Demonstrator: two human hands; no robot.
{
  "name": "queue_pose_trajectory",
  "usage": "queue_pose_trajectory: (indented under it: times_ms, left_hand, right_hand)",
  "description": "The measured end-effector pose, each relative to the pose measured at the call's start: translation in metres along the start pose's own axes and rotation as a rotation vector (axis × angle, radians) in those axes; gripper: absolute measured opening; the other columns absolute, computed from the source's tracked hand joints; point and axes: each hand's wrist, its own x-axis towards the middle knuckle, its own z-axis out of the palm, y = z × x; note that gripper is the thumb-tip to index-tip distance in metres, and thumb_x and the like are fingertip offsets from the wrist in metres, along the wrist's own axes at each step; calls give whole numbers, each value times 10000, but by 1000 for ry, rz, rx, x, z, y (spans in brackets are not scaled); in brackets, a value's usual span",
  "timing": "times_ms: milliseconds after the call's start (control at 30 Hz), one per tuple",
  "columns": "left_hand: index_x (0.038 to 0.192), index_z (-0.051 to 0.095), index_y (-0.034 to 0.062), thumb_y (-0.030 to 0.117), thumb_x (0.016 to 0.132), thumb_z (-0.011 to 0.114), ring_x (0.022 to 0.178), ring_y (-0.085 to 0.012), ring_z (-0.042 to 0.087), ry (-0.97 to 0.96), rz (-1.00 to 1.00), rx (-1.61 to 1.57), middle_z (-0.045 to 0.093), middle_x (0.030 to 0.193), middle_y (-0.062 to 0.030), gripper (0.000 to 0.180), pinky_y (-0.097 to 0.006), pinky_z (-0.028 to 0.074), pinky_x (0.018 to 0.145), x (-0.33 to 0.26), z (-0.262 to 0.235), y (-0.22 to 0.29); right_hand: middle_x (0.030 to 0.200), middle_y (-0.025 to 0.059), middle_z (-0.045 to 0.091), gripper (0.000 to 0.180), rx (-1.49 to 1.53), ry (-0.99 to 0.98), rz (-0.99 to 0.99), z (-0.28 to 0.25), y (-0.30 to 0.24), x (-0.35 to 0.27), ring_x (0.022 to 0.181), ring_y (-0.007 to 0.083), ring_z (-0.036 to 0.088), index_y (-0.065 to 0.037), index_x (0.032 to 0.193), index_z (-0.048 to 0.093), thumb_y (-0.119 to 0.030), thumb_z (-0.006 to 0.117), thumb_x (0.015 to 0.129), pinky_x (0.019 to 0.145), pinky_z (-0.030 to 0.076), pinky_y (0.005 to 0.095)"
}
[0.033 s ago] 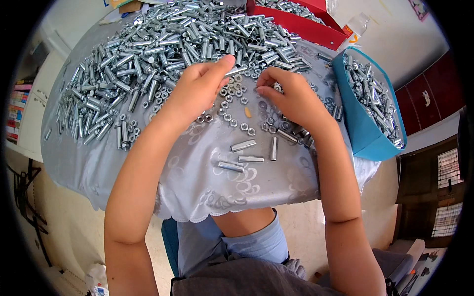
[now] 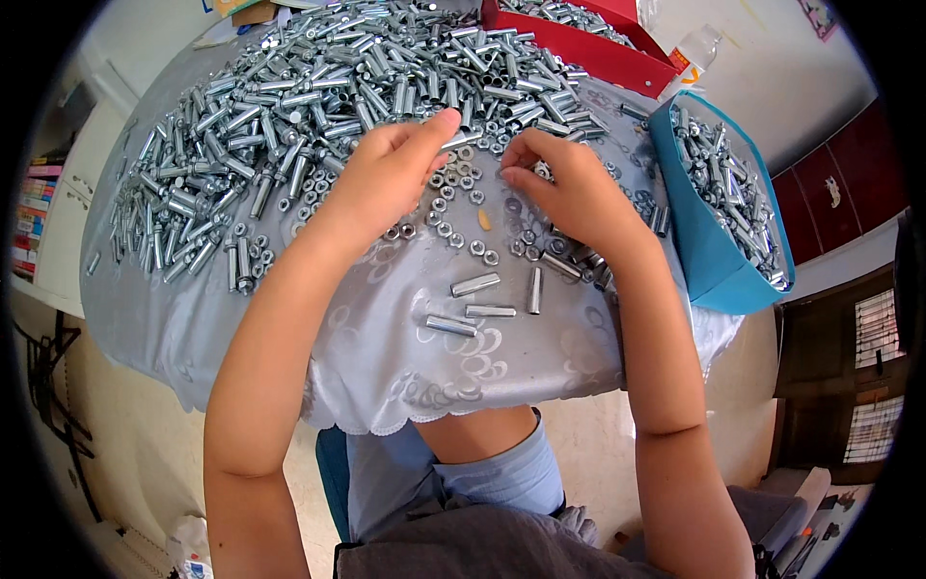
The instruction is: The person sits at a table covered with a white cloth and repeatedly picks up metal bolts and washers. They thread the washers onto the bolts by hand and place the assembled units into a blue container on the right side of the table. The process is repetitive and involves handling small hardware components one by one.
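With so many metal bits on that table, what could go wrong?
The loose silver tubes towards the front of the tablecloth might roll off if nudged. The right hand, close to loose nuts, could scatter some. The blue bin, filled nearly to its rim, might spill if knocked.

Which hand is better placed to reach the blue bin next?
Probably the right hand: it is clearly nearer the blue bin, which stands over to the right. The left hand is farther off, with the right hand between it and the bin.
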Motion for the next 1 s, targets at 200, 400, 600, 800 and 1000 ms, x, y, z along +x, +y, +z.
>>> queue_pose_trajectory:
  times_ms: [200, 400, 600, 800, 1000]
  left_hand:
    - [599, 398, 131, 462, 867, 522, 427, -30, 217, 36, -12, 20, 274, 508, 86, 443, -209, 218, 419, -1, 2, 1]
    - [596, 402, 128, 453, 866, 528, 426, -30, 220, -10, 48, 8, 270, 501, 87, 440, -208, 222, 417, 0, 0, -1]
    - [591, 393, 125, 457, 861, 531, 419, -28, 222, 25, 53, 19, 269, 495, 88, 449, -208, 218, 415, -2, 0, 4]
    - [592, 388, 132, 453, 863, 528, 417, -27, 220, 35, 42, 18, 267, 494, 90, 443, -209, 217, 415, 0, -2, 1]
    - [596, 394, 133, 448, 862, 535, 420, -22, 219, 30, 33, 18, 275, 502, 94, 436, -205, 205, 412, -1, 0, 2]
  right_hand:
    - [798, 124, 644, 123, -14, -31, -1, -4, 3, -1, 743, 211, 611, 12, 865, 624, -54, 612, 762, 709, 464, 300]
    - [782, 132, 650, 126, -60, -101, -57, -8, 0, -2, 728, 217, 620, 9, 840, 653, -57, 642, 734, 696, 472, 299]
    - [767, 128, 648, 143, -51, -130, -17, -8, -1, -3, 713, 212, 622, 13, 839, 656, -64, 661, 718, 681, 476, 299]
    - [764, 128, 640, 135, -61, -129, -3, -6, -3, -3, 716, 226, 622, 15, 834, 651, -67, 650, 726, 677, 476, 303]
    - [744, 140, 626, 128, -162, -89, -165, -5, 2, -3, 693, 264, 611, 12, 825, 640, -73, 634, 729, 658, 478, 333]
